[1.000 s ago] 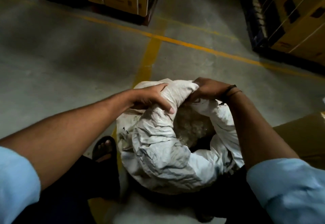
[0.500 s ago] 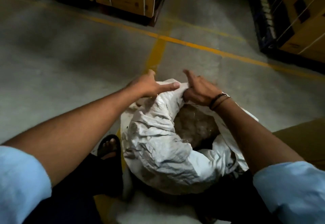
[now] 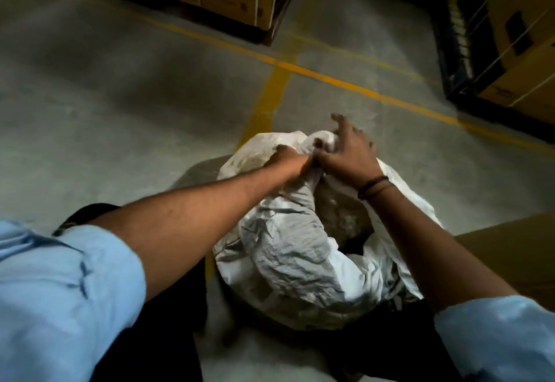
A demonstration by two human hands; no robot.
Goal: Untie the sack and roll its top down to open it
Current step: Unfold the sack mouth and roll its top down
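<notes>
From the head view, the white sack (image 3: 294, 258) is standing on the floor (image 3: 120, 117) between the person's legs. The left hand (image 3: 288, 161) is clamping its far rim, while the right hand (image 3: 348, 153) is pressing there, fingers spread, probably to fold the top outward.

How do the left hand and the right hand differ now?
The left hand is closed on the sack cloth; the right hand has its fingers spread. The right wrist wears dark bands; the left wrist is bare. Both rest on the sack's far rim, touching each other.
</notes>
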